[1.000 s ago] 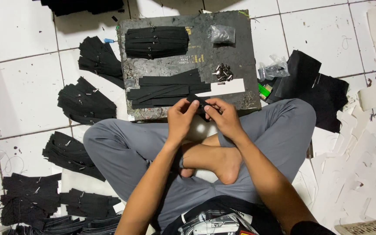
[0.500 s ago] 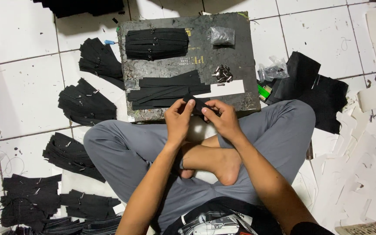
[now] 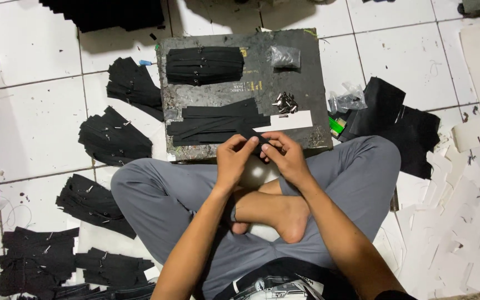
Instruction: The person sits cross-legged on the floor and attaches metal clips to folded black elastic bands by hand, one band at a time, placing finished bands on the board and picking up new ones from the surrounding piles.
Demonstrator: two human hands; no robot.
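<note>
- Left hand (image 3: 234,158): fingers curled, pinching the black strip (image 3: 258,142) from its left.
- Right hand (image 3: 287,155): fingers bent, pinching the same strip from its right.
- Strip: held at the near edge of the board (image 3: 306,83).
- Surface: board on white tiled floor (image 3: 34,122); black stacks (image 3: 115,139) lie left.

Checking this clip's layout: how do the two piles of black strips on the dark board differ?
The far pile is a neat stack showing small metal fittings; the near pile is looser, fanned out, its strips plain. The near pile lies just ahead of both hands, the left hand and right hand. Both are black, lying flat.
</note>
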